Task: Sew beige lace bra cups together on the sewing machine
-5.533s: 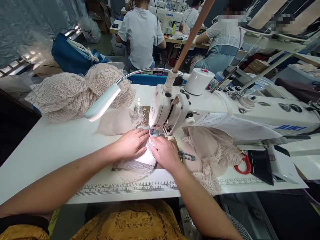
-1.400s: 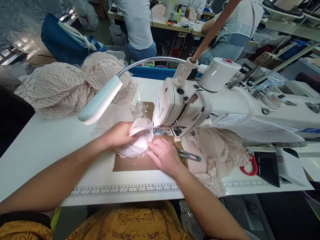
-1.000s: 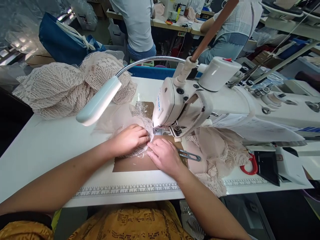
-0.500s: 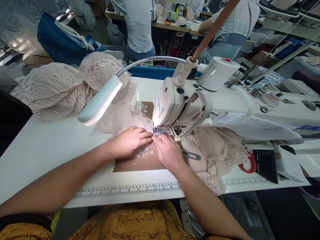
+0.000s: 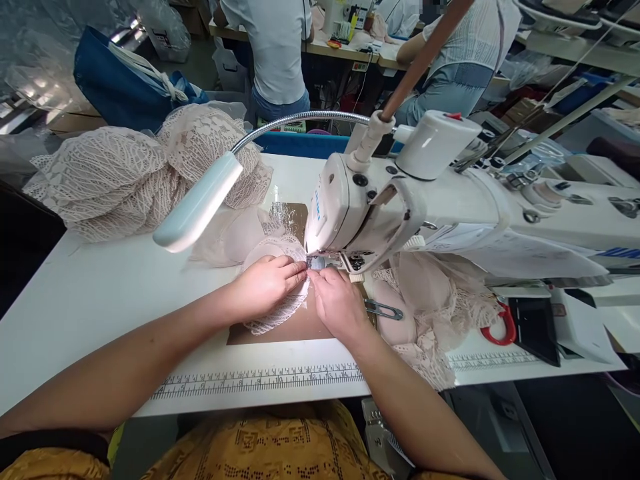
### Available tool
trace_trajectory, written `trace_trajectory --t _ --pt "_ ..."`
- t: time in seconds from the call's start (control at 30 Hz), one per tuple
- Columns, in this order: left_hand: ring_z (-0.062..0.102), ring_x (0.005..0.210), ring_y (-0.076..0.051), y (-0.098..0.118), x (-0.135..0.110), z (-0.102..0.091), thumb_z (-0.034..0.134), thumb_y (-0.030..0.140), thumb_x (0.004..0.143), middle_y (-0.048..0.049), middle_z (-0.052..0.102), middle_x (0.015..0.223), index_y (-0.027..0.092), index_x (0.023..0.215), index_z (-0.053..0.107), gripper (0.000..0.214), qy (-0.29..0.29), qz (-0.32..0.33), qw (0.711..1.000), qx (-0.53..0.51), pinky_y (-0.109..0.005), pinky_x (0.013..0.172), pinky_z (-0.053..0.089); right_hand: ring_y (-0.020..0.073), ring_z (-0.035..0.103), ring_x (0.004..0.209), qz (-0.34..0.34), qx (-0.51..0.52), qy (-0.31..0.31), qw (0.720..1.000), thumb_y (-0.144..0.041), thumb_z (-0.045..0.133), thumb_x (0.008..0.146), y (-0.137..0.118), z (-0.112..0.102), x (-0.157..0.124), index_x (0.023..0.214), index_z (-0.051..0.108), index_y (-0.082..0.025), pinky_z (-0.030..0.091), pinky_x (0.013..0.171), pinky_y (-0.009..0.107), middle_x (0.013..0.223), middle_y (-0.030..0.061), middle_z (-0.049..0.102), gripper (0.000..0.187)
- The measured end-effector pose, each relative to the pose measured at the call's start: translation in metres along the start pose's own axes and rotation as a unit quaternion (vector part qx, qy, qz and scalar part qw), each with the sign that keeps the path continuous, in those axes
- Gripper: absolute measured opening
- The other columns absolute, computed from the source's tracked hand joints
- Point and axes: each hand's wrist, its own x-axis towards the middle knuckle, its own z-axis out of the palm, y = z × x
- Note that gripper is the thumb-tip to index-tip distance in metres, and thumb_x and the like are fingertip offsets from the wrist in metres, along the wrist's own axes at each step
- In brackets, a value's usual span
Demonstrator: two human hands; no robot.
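A pale pink lace bra cup (image 5: 280,315) lies under the needle area of the white sewing machine (image 5: 333,200), its scalloped edge curving toward me. My left hand (image 5: 267,285) rests over the cup, fingers together and pressing the lace down, with fingertips by the presser foot. Close beside them, my right hand (image 5: 339,299) pinches the cup's edge between thumb and fingers. The stitching point itself is mostly hidden by my fingertips. Beneath the work is a brown plate (image 5: 320,327), taped onto the white table (image 5: 200,333).
A lamp (image 5: 200,203) on a bendy neck hangs left of the machine. Lace cups (image 5: 100,177) are heaped at the back left, with more lace pieces (image 5: 425,300) on the right. Thread snips (image 5: 384,309) and red-handled scissors (image 5: 503,327) lie rightward. Two people sit beyond.
The lace cup has turned under my left hand, and more of its scalloped edge now shows toward me. Both hands stay at the presser foot, barely shifted.
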Motion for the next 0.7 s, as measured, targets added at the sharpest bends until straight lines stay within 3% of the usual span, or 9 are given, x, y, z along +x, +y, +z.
trace_trajectory --t 0.47,0.7 --pt "0.052 0.119 -0.026 -0.011 0.001 0.006 0.043 0.016 0.097 -0.0121 0.059 0.136 0.012 0.13 0.056 0.036 0.043 0.001 0.998 -0.05 -0.038 0.091 0.043 0.0224 0.059 0.083 0.002 0.052 0.013 0.999 -0.012 0.042 0.092 0.006 0.002 -0.002 0.123 0.067 -0.017 0.041 0.068 0.032 0.095 0.0088 0.07 0.041" --pt "0.054 0.117 -0.028 -0.014 0.002 0.007 0.044 0.02 0.098 -0.0127 0.06 0.134 0.011 0.128 0.059 0.034 0.071 -0.018 0.996 -0.04 -0.04 0.088 0.044 0.0231 0.058 0.09 -0.01 0.072 0.017 0.997 -0.011 0.042 0.092 0.007 0.001 0.0 0.122 0.068 -0.016 0.044 0.076 0.032 0.097 0.0094 0.071 0.041"
